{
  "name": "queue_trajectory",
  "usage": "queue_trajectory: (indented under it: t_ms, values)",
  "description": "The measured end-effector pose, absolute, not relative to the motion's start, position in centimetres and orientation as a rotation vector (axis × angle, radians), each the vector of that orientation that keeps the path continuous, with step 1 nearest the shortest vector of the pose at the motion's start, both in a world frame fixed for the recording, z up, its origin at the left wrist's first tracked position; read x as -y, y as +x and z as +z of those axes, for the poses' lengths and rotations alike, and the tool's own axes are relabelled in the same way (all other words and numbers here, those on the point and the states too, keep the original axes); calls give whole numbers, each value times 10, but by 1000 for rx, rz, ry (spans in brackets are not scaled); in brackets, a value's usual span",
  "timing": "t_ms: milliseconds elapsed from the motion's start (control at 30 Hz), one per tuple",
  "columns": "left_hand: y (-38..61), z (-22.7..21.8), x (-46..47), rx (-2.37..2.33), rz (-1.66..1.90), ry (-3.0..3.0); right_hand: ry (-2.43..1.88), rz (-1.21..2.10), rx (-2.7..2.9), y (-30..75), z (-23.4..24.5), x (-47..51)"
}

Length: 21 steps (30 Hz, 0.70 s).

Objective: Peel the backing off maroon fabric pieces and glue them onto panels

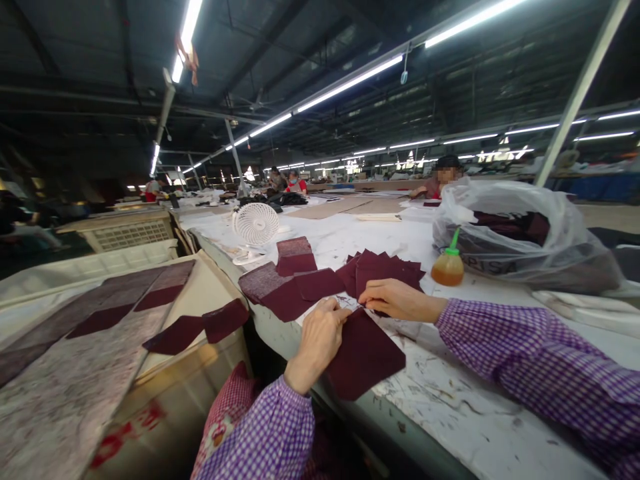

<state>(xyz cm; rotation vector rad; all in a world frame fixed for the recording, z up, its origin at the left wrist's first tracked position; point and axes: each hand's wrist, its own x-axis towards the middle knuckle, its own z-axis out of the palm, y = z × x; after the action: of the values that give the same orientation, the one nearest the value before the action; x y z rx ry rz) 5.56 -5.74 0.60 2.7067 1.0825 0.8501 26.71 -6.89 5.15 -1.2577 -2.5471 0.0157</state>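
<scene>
A dark maroon fabric piece (364,357) lies over the near edge of the white worktable (450,400). My left hand (319,340) rests on its left side with fingers curled onto the cloth. My right hand (393,298) pinches the piece's far corner, fingers pressed together. Just beyond my right hand sits a fanned stack of maroon pieces (383,268). More maroon pieces (287,283) lie overlapped to the left of it.
An amber glue bottle with a green nozzle (449,265) stands by a clear plastic bag of cloth (520,230). A small white fan (256,225) sits further back. Left of the table, maroon pieces (197,330) rest on cardboard boxes. Other people work at distant tables.
</scene>
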Motion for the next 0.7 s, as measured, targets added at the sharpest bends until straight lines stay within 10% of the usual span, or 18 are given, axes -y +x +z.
queue_trajectory:
  t_ms: [700]
  values:
    - [51, 10, 59, -1033, 704, 2899, -1139, -822, 2888, 264, 34, 79]
